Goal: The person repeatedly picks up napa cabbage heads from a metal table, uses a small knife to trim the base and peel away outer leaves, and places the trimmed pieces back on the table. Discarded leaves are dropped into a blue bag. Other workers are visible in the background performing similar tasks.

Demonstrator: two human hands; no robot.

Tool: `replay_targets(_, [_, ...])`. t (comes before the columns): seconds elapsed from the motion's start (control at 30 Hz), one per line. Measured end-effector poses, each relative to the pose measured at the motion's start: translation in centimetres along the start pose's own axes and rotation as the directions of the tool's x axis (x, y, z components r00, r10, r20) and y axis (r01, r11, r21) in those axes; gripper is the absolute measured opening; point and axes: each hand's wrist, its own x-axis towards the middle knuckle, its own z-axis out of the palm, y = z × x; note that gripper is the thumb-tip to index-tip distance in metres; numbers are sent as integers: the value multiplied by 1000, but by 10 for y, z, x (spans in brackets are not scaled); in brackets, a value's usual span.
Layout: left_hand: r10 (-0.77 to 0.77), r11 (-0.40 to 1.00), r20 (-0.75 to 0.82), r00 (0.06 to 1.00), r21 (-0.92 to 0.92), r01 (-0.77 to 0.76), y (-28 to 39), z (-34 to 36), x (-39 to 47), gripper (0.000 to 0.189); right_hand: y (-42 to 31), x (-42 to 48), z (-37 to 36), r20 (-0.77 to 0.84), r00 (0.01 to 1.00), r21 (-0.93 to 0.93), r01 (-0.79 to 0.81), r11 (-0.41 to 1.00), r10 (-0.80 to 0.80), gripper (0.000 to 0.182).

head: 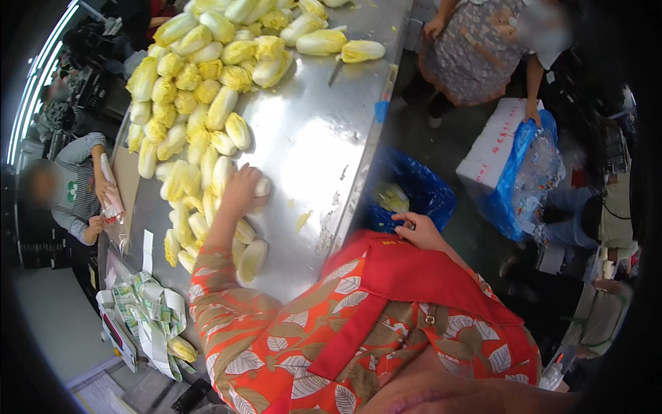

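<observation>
My left hand (pixel 241 190) reaches over the metal table (pixel 310 155) and grips a small napa cabbage, whose white end (pixel 262 187) shows past my fingers. Beside that hand spreads a large pile of yellow and white napa cabbages (pixel 199 93). One cabbage (pixel 252 260) lies nearest my body, close to my left forearm. Over the table's right edge, my right hand (pixel 421 232) hangs by a blue plastic bag (pixel 432 194) with loose cabbage leaves (pixel 393 198) in it. Its fingers are partly curled around a small dark thing; whether that is a ring or a tool is unclear.
At left a person in a striped apron (pixel 85 186) holds a wrapped roll. Printed label strips (pixel 150 315) lie on a device, with a cabbage (pixel 182 349) beside them. At right another person's hand (pixel 532 114) touches a white foam box (pixel 494 145) and a blue-edged bag.
</observation>
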Motion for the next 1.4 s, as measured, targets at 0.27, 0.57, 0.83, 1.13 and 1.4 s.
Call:
replay_targets(0.27, [-231,963,-17,973,136,231,15,31,32,41,4,1,-2,1,1000,3,32,1000,-32,34])
replay_targets(0.57, [-550,835,-215,807,-134,534,0,-63,24,25,0,4,-4,0,996,-25,84,996,-84,33])
replay_targets(0.83, [-685,727,-175,708,-103,679,-29,-71,-22,33,2,2,0,2,1000,51,31,998,-31,35])
replay_targets(1.13, [-656,753,47,753,-27,657,-69,-45,-49,39,2,5,1,4,1000,62,1,998,-1,34])
replay_targets(1.4, [-421,-115,-12,907,-991,-67,-10,-75,-6,29,-15,5,4,-34,999,110,-9,994,13,32])
